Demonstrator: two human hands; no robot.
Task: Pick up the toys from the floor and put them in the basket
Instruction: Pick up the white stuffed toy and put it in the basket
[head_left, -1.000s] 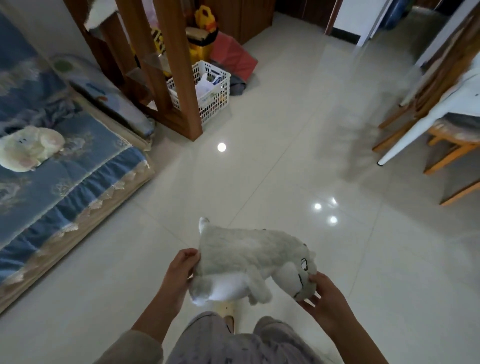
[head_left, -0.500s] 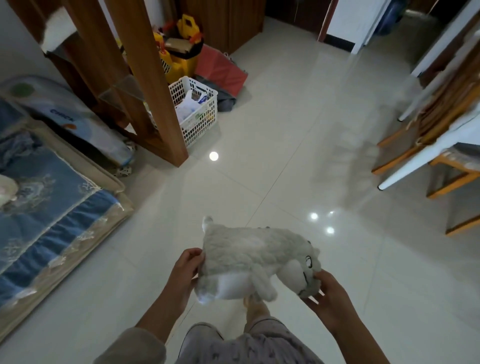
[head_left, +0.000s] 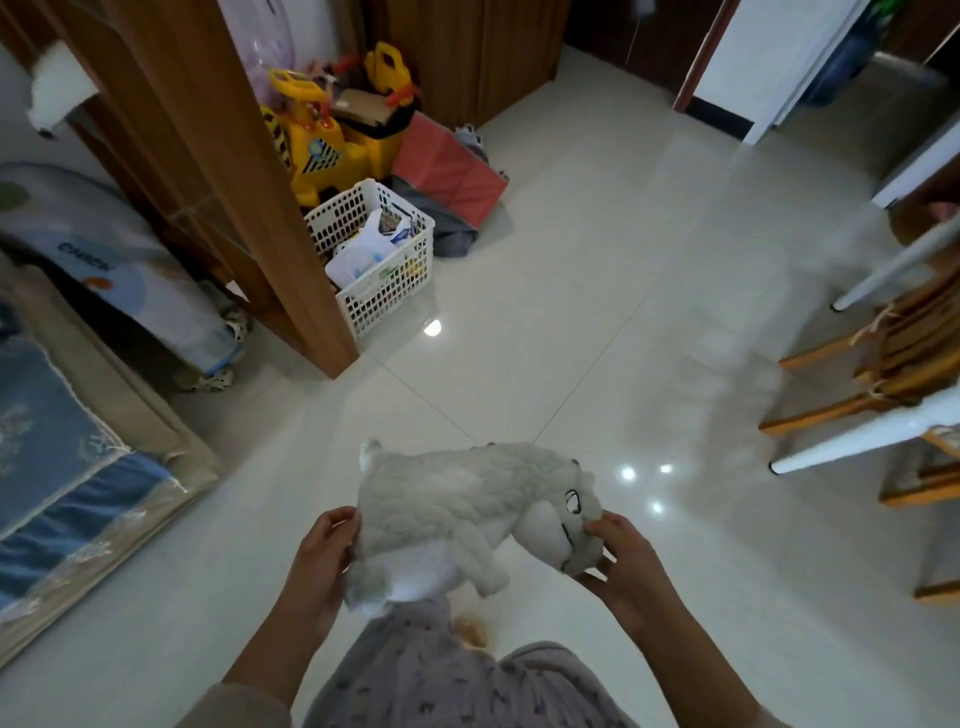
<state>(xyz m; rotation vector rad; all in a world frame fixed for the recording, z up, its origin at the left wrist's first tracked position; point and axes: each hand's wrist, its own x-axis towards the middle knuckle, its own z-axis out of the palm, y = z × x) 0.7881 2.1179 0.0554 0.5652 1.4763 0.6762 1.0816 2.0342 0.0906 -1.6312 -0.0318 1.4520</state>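
A grey and white plush animal (head_left: 462, 514) hangs in the air low in the view, above my legs. My left hand (head_left: 324, 556) grips its rear end and my right hand (head_left: 618, 556) grips its head. A white plastic lattice basket (head_left: 387, 296) stands on the floor further ahead to the left, beside a wooden post. It holds white packets and other small items.
The wooden post (head_left: 270, 208) stands just left of the basket. Yellow ride-on toys (head_left: 322, 140) and a red bag (head_left: 447, 166) sit behind it. A blue-covered mattress (head_left: 62, 467) lies at left. Chair and table legs (head_left: 852, 415) stand at right. Glossy tiled floor (head_left: 571, 322) lies between.
The basket, post and toys have grown larger and shifted toward the centre as I moved forward. Both hands keep the same hold on the plush animal.
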